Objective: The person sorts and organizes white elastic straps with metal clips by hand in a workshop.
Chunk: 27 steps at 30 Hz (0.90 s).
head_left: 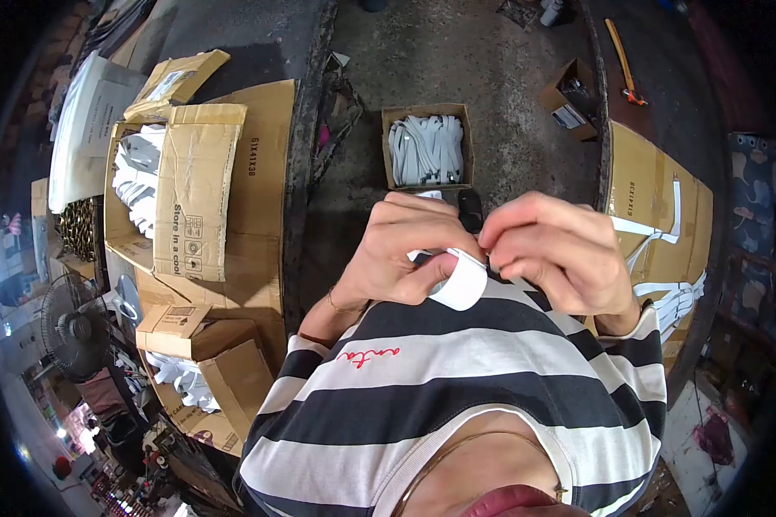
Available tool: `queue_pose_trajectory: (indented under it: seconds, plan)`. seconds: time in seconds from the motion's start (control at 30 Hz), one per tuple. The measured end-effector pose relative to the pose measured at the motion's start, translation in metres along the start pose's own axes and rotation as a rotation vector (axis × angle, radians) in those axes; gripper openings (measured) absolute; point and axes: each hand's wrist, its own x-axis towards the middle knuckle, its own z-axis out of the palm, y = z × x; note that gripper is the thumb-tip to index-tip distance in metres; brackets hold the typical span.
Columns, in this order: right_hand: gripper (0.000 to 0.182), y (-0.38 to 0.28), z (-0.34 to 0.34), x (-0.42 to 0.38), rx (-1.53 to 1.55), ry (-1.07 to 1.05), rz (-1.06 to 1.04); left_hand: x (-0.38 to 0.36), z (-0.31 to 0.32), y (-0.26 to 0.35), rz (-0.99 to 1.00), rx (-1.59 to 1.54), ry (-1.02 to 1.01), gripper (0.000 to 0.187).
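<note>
In front of my striped shirt, my left hand [409, 250] is closed around a white strap [462, 286], its thumb pressed on the band. The strap bends into a loop below the fingers. My right hand [565, 252] is closed in a pinch right beside the strap's edge; what its fingertips hold is hidden. Just beyond both hands, a small open cardboard box [390, 184] on the floor is filled with similar white straps [427, 148].
At left, two open cartons [203, 189] hold more white straps, near a fan [73, 327]. At right, loose white straps [677, 302] lie on flattened cardboard [651, 177]. A hammer [622, 65] and a small box [569, 102] are farther up.
</note>
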Motion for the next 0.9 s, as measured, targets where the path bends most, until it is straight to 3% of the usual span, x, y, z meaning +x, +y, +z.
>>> queue_pose_trajectory:
  seconds: [0.37, 0.9]
  plan:
    - [0.018, -0.009, 0.006, 0.001, -0.099, -0.075, 0.016, 0.0, 0.0, -0.001, 0.051, 0.04, -0.008, 0.01]
    - [0.018, -0.011, 0.016, 0.002, -0.019, 0.019, -0.046, -0.005, -0.002, 0.002, 0.092, -0.052, 0.001, 0.01]
